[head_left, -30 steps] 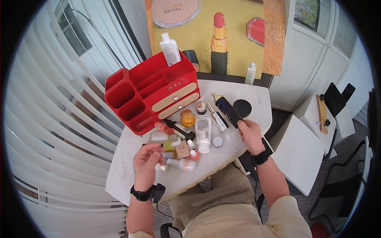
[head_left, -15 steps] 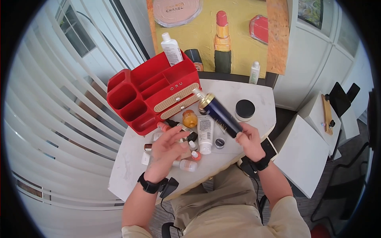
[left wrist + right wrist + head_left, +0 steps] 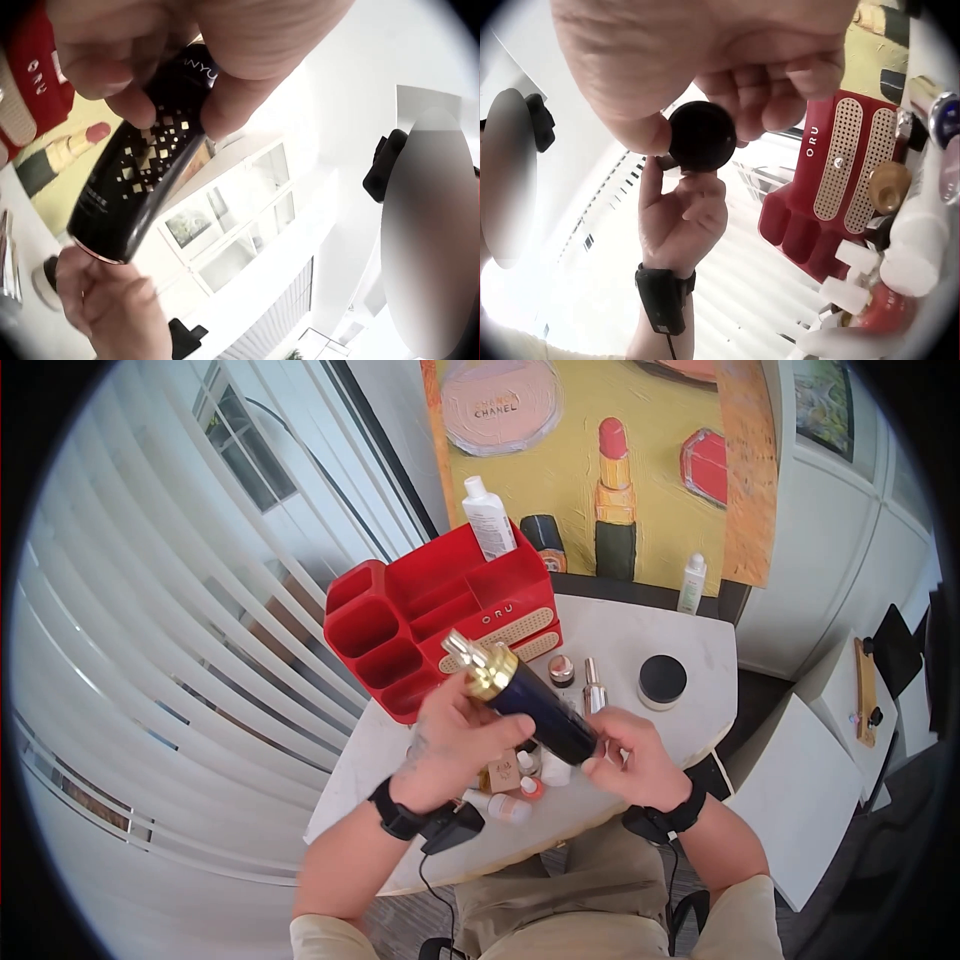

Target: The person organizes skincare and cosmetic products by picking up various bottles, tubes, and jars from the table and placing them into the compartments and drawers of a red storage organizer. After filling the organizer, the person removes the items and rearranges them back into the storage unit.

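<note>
A dark blue bottle [image 3: 545,712] with a gold collar and clear pump top is held in the air, tilted, over the table. My left hand [image 3: 450,745] grips it near the collar, thumb across its front. My right hand [image 3: 640,760] pinches the base end. Gold squares decorate the bottle [image 3: 150,157] in the left wrist view, between the thumb and fingers of my left hand [image 3: 202,52]. The right wrist view shows the round black base of the bottle [image 3: 702,137], with my right hand [image 3: 712,52] around it and my left hand [image 3: 682,225] beyond.
A red organizer [image 3: 420,595] holding a white bottle [image 3: 489,520] stands at the back left. Small bottles, a box [image 3: 502,772] and a white tube lie beneath my hands. A black-lidded jar [image 3: 662,680] sits right; a small white bottle [image 3: 692,584] stands behind.
My left hand has come across from the small bottles and taken hold of the dark bottle's collar end. The bottle, lifted by my right hand, has moved towards my body.
</note>
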`<state>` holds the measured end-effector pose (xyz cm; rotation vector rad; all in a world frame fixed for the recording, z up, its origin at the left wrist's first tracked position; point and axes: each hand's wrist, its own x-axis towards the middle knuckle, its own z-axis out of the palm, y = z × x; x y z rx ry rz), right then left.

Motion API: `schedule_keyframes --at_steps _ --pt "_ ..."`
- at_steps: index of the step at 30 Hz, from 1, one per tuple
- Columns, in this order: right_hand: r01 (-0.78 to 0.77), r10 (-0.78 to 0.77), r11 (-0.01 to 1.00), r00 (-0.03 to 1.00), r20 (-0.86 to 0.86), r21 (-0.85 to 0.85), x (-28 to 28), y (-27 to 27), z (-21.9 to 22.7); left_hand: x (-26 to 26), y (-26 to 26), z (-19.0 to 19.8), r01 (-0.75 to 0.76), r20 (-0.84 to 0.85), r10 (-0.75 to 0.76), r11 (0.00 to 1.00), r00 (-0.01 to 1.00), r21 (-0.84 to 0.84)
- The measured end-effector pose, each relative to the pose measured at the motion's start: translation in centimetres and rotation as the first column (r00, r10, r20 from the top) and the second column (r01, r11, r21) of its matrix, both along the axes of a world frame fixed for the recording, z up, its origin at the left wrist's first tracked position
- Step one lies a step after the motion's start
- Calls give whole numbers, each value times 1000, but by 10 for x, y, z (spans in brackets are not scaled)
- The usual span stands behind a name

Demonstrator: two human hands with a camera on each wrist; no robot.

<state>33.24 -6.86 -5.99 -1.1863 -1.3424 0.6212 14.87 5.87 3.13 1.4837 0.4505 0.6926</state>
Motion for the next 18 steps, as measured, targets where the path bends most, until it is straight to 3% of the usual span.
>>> schedule_keyframes --at_steps 1,3,4,6,8,11,16,18 --pt "-3 3 1000 1000 1 4 4 4 -2 2 8 10 -26 1 26 1000 1000 13" --pt "372 -354 928 894 275 -14 14 13 -9 5 36 37 -169 -74 179 978 981 126" --pt "369 -353 929 894 275 -7 20 17 -17 7 57 46 -207 -71 219 967 973 146" --pt "579 -485 815 659 574 24 26 23 -34 20 98 62 -350 -145 408 884 901 310" --pt "599 -468 801 627 622 -2 27 29 -37 37 128 73 -425 -138 547 764 826 484" --pt "629 -412 774 594 690 -79 27 41 -37 60 176 69 -480 -78 610 690 789 542" --pt "628 -359 771 566 742 -106 34 55 -45 87 232 42 -488 -97 668 627 737 608" --pt "604 -318 779 612 724 -169 34 58 -42 98 241 32 -477 -123 671 632 732 611"
